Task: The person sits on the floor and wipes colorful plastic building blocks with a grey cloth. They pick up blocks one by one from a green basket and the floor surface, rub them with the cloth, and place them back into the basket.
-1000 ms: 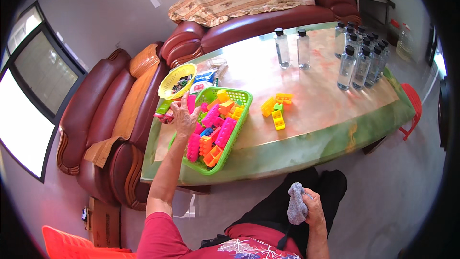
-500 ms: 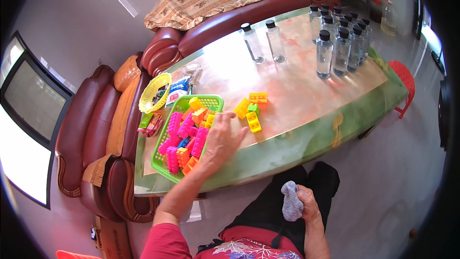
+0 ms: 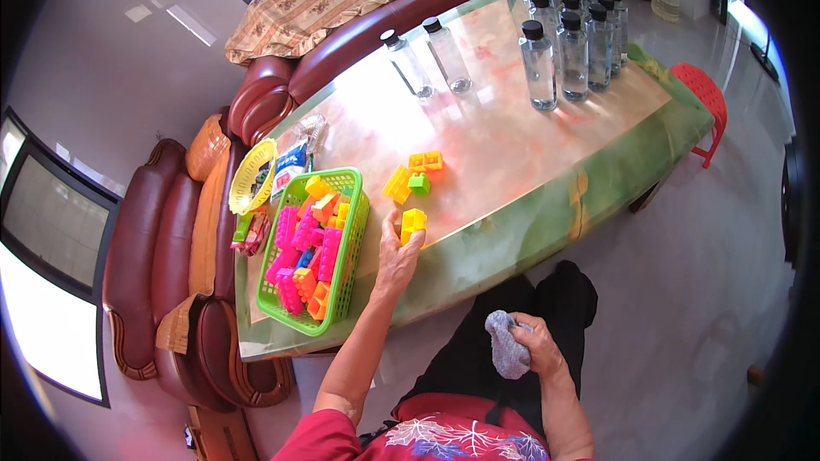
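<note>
My left hand is at the table's near edge, thumb and fingers around a yellow toy building block. Just beyond it lie another yellow block, a small green block and an orange-yellow block. To the left of this hand stands a green plastic basket filled with pink, orange, yellow and blue blocks. Over my lap, my right hand is closed on a bunched grey cloth.
Several clear bottles with black caps stand at the table's far right, with two more near the far edge. A yellow basket and packets sit behind the green basket. Red sofas and a red stool flank the table.
My left hand has left the green basket's rim and taken hold of the nearest yellow block, which has shifted toward me. The right hand still holds the grey cloth. The whole view has shifted.
</note>
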Demonstrator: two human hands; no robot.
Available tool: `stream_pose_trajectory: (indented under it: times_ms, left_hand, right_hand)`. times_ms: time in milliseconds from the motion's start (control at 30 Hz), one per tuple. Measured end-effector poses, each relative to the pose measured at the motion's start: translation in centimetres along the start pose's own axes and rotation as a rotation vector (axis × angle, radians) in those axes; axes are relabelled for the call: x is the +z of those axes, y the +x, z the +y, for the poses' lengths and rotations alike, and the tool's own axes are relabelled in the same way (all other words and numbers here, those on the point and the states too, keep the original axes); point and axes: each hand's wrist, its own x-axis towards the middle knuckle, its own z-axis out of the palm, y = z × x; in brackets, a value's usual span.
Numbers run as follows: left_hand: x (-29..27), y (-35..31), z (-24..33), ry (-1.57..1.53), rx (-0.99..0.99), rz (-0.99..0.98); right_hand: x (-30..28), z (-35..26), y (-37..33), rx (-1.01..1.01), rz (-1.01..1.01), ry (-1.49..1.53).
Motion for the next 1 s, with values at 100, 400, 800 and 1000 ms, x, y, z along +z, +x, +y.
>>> stream_pose_trajectory:
  times_ms: [100,400,800,1000]
  left_hand:
    - [-0.8,-3.2,0.5,-0.493,-0.196,-0.175]
    - [1.9,-10.3,1.6,-0.792,-0.258,-0.302]
    - [3.6,-13.5,-0.9,-0.52,0.073,-0.188]
    - [2.6,-13.3,0.5,-0.494,0.106,-0.17]
  right_hand:
    - [0.3,0.1,0.0,-0.034,0.026,0.006]
    - [9.7,-3.7,1.2,-0.97,0.426,-0.976]
    - [12.3,-6.0,3.7,-0.761,0.494,-0.978]
    - [12.3,-5.3,2.2,-0.846,0.287,-0.894]
